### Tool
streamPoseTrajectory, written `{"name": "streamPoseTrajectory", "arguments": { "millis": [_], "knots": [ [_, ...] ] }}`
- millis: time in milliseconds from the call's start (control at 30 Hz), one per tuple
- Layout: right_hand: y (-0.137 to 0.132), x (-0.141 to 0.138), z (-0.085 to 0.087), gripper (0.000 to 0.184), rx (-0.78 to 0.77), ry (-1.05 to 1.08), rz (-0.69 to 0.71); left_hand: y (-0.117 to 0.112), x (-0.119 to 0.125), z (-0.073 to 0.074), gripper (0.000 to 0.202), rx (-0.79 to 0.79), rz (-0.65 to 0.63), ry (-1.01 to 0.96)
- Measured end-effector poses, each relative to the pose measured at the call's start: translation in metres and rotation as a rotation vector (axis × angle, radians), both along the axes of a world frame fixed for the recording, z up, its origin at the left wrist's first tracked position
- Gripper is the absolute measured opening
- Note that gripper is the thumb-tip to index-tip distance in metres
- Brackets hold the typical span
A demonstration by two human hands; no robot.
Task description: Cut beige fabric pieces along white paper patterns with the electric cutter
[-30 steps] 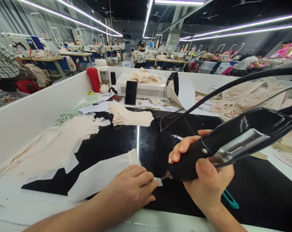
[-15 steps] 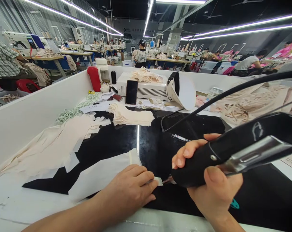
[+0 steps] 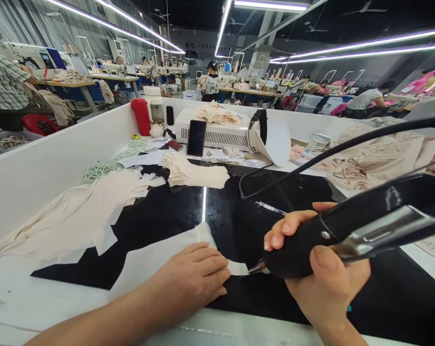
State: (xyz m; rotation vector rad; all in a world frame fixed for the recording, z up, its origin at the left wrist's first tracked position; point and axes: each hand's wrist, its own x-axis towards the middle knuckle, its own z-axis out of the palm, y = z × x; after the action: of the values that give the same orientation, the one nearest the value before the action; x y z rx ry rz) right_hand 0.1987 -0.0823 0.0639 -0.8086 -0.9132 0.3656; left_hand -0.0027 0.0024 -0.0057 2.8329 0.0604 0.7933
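A white, sheet-like fabric piece [image 3: 148, 264] lies on the black work surface, with a narrow pale end strip [image 3: 239, 268] reaching right. My left hand [image 3: 199, 276] lies palm down on this piece, fingers stretched rightward and pressing it; its underside is hidden. In my right hand [image 3: 332, 276] is a black corded hand tool [image 3: 300, 250] with a metal lever and a slim metal tip. My fingers wrap round its body, with the thumb beside the lever. The tip meets the right end of the pale strip.
Cream fabric pieces [image 3: 69, 216] spread at left, and a cream stack [image 3: 199, 173] sits behind. A pen [image 3: 271, 208] lies near the tool's cable [image 3: 332, 144]. Behind stand a phone [image 3: 196, 138], a white vented box [image 3: 217, 132] and a visor [image 3: 275, 139]. White walls [image 3: 58, 163] border the table.
The tool and my right hand have shifted slightly right. More of the pale strip shows beyond my left fingers, which lie flatter on the fabric.
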Motion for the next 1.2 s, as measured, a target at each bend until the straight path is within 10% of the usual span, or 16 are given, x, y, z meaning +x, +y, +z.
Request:
{"name": "streamPoseTrajectory", "arguments": {
  "millis": [1200],
  "knots": [
    [0.025, -0.015, 0.009, 0.038, -0.017, -0.012, -0.059, -0.004, 0.01, 0.003, 0.022, 0.031, 0.021, 0.15]
  ]
}}
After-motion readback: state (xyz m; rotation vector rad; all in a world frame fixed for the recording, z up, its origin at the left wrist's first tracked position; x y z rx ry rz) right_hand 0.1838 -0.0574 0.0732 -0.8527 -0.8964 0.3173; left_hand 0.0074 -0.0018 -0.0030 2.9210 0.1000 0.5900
